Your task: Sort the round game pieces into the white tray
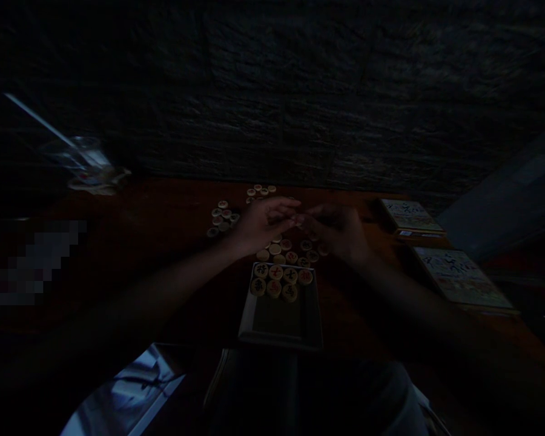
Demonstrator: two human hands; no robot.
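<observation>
My left hand [264, 225] and my right hand [338, 231] meet at the fingertips above the wooden table [163, 212]. The fingers of both are pinched together; whatever lies between them is too dark and small to make out. Beneath and around the hands lie loose round Chinese chess pieces [275, 249], some marked in red, some in black, partly covered by my hands. Closer to me is an open shallow box [318, 330]. Several Chinese chess pieces [275, 287] lie face up in two rows at its far end, and its near part shows a bare bottom.
Left of my hands are more pieces [217, 221], with another group [258, 189] farther back. Two flat printed boxes [411, 216] lie at the right. A clear cup [88, 160] with a straw stands at the far left, before a dark stone wall [254, 91]. The light is dim.
</observation>
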